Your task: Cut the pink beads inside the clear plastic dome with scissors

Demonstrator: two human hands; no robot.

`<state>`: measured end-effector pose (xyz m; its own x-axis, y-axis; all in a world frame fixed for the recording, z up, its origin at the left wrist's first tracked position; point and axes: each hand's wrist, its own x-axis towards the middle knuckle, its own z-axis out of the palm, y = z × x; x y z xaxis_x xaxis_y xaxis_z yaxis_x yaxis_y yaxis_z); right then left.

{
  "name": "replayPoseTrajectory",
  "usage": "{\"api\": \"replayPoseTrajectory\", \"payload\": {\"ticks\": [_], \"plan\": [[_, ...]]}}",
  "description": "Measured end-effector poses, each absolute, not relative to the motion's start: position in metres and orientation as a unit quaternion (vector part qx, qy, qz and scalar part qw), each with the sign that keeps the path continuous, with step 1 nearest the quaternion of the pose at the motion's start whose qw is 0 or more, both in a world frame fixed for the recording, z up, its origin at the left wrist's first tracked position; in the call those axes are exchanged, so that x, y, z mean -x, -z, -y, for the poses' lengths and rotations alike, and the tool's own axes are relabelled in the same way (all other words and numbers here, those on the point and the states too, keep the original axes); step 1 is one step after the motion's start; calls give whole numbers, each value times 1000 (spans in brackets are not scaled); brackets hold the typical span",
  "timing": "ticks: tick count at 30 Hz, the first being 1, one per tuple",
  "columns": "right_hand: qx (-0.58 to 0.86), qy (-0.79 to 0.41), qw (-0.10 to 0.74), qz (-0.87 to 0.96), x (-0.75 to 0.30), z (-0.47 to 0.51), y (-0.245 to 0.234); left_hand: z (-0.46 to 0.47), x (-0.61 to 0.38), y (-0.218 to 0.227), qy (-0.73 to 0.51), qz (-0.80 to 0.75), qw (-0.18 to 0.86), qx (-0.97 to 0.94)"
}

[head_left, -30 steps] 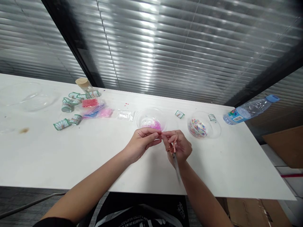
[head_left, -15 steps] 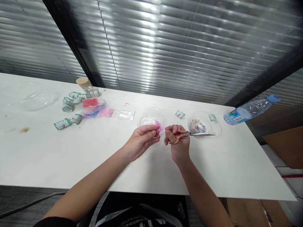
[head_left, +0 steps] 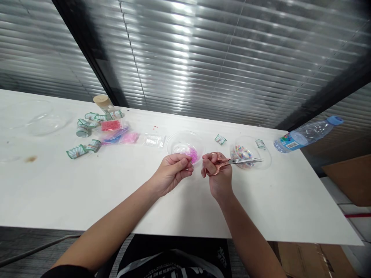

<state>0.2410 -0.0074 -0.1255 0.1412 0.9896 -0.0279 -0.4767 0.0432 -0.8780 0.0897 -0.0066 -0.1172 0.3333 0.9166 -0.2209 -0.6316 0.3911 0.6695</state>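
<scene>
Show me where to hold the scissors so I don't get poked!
Grip the scissors by their copper-coloured handle loops, probably from the left, since the pointed blades stick out to the right. The right hand holds them there.

both forearms (head_left: 116, 221) slant inward; left hand (head_left: 170, 174) pinched together, right hand (head_left: 222, 180) curled, just apart from it.

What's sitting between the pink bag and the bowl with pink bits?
In the head view, a clear packet lies between the pink bag and bowl.

Partly legible — "…UGHTS IN MY" — on the black clothing (head_left: 174, 253)
</scene>
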Motion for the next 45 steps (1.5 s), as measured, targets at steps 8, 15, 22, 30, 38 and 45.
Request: {"api": "replayPoseTrajectory", "payload": {"ticks": [8,15,22,30,38,45], "plan": [[392,-572,642,327,-242,7,125,7,-91,119,-496,-276,786,-245],[393,-573,640,329,-241,7,125,9,-90,121,-495,-263,789,-253],[396,-575,637,327,-241,8,125,7,-89,120,-508,-278,758,-299],[398,-595,622,315,-241,7,122,3,-76,109,-586,-389,381,-601],[383,-617,618,302,-242,7,122,-1,-72,115,-578,-413,162,-685],[393,-630,597,305,-241,8,122,-10,-66,123,-524,-447,-29,-725]]}}
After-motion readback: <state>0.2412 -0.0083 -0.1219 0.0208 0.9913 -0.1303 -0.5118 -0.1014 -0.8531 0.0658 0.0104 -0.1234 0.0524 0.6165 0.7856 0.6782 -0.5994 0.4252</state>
